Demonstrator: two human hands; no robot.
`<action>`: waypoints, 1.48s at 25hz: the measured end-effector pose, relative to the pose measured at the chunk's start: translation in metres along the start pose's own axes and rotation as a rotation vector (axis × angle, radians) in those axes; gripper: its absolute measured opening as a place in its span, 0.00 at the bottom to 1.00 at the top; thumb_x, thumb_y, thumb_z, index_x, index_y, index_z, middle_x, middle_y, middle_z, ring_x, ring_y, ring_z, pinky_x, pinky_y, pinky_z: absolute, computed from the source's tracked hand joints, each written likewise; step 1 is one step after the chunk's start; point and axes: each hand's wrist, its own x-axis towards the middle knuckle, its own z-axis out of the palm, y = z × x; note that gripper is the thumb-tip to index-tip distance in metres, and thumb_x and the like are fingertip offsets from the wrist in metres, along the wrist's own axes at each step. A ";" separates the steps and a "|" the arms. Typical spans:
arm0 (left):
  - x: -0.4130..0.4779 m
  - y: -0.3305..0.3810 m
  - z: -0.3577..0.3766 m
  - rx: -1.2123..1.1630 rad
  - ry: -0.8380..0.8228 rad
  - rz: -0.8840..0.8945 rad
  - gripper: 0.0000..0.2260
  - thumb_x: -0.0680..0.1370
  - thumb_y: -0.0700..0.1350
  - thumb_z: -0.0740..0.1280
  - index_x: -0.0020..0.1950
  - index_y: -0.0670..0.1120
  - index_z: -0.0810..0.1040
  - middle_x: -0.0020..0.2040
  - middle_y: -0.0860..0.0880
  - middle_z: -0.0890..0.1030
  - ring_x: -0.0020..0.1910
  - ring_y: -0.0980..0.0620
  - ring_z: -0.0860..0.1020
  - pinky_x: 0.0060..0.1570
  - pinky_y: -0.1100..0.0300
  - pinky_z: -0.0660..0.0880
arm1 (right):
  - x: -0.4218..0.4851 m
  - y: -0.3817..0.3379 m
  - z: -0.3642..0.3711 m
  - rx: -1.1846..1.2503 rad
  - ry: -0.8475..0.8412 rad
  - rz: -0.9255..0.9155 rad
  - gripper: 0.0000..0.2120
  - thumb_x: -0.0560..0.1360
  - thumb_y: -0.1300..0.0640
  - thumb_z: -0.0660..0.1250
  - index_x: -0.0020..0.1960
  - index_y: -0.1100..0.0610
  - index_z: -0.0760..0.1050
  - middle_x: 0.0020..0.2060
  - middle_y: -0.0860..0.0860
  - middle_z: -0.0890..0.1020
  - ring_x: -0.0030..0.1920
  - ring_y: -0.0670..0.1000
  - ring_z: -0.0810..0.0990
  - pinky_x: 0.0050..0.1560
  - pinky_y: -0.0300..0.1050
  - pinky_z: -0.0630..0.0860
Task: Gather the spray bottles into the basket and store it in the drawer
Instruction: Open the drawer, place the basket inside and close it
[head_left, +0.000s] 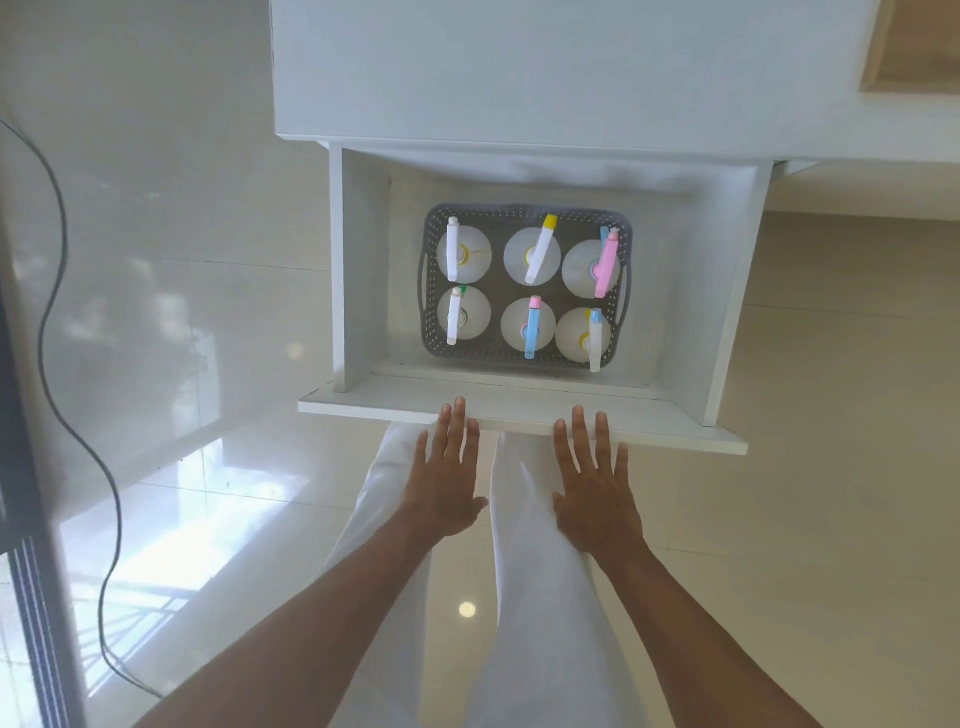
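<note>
our left hand (447, 470) and right hand (592, 478): fingers spread, empty, fingertips at drawer (519, 410) front | basket (431, 306) inside | bottle bodies mostly hidden under sprayers

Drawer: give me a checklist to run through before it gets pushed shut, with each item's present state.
1. Basket sits fully inside the open drawer: ok.
2. All six spray bottles stand upright in the basket, two rows of three: ok.
3. Nothing hangs over the drawer's side walls or front panel: ok.
4. Spray heads low enough to pass under the cabinet top: cannot tell from this overhead view.
5. Left hand and right hand are open and flat, fingertips at the front panel's edge, outside the drawer: ok.
6. Any bottle left outside the basket: none in view.
</note>
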 end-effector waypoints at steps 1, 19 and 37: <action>0.001 -0.003 -0.002 0.022 0.007 0.005 0.44 0.80 0.60 0.61 0.80 0.41 0.36 0.78 0.39 0.30 0.79 0.39 0.34 0.79 0.41 0.47 | 0.002 0.000 -0.002 -0.001 -0.004 0.004 0.47 0.77 0.58 0.63 0.82 0.52 0.32 0.80 0.52 0.29 0.80 0.60 0.28 0.81 0.68 0.43; 0.062 -0.030 -0.085 0.038 0.270 0.050 0.42 0.79 0.58 0.64 0.81 0.41 0.41 0.80 0.38 0.34 0.80 0.39 0.38 0.78 0.38 0.48 | 0.080 0.002 -0.090 -0.089 0.143 0.011 0.46 0.77 0.61 0.61 0.83 0.55 0.34 0.81 0.55 0.32 0.81 0.63 0.30 0.81 0.70 0.45; 0.146 -0.037 -0.170 -0.067 0.592 -0.058 0.49 0.75 0.60 0.70 0.81 0.45 0.40 0.81 0.39 0.38 0.81 0.39 0.40 0.76 0.37 0.54 | 0.177 0.004 -0.179 -0.196 0.521 0.036 0.49 0.76 0.57 0.69 0.84 0.55 0.38 0.83 0.62 0.40 0.83 0.66 0.41 0.80 0.72 0.47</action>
